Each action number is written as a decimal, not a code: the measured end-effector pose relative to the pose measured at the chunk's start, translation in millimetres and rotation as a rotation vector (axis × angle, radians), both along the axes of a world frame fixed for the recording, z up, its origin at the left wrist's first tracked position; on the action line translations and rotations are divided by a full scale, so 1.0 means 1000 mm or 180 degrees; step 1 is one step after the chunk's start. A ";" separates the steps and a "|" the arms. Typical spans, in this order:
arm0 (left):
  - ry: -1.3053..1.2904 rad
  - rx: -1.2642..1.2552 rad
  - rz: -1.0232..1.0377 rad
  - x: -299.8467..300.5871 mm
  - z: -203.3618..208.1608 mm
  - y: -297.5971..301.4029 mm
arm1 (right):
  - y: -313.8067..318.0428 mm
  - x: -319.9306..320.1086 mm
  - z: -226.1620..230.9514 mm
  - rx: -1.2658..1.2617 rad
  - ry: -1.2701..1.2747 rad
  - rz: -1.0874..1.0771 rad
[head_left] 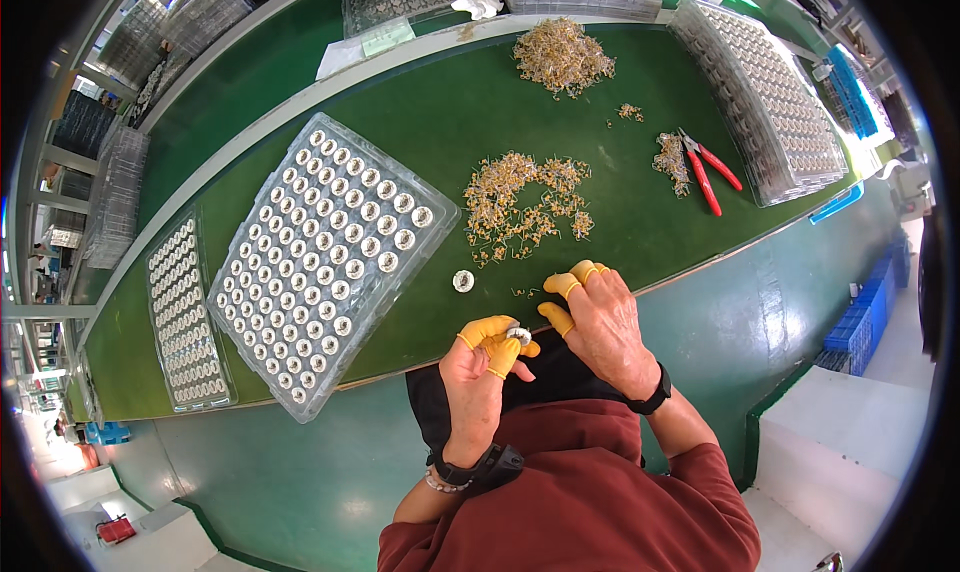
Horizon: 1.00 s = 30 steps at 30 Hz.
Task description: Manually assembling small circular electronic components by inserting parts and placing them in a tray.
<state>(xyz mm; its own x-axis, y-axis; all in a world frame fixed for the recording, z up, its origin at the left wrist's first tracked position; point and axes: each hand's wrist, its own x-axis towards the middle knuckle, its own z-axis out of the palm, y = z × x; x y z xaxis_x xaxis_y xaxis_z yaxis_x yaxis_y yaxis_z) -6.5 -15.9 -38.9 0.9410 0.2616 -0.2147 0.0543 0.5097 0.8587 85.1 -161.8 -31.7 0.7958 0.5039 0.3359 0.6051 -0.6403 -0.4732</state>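
Observation:
My left hand [476,380], with yellow finger cots on its fingertips, pinches a small round white-and-silver part [521,336] just above the table's near edge. To its right, my right hand [612,337] also wears yellow finger cots. Its thumb and forefinger are bent and apart, with nothing visible between them, close beside a few tiny bent-wire pieces [525,293] on the green tabletop. Another round part [463,281] lies loose beyond my left hand. Farther off spreads a loose pile of orange-and-silver wire-leaded pieces [505,212].
A clear plastic tray [368,310] with rows of round parts lies at left; a narrower filled tray [205,405] is beyond it. Red-handled cutters [703,184] sit by a small cluster [672,162] at right, near stacked trays [735,137]. A bigger heap [563,60] stands at the back.

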 end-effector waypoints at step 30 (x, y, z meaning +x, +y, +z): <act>0.0007 0.0186 0.0090 0.000 -0.001 -0.001 | 0.000 0.000 -0.005 0.0046 -0.0009 -0.0028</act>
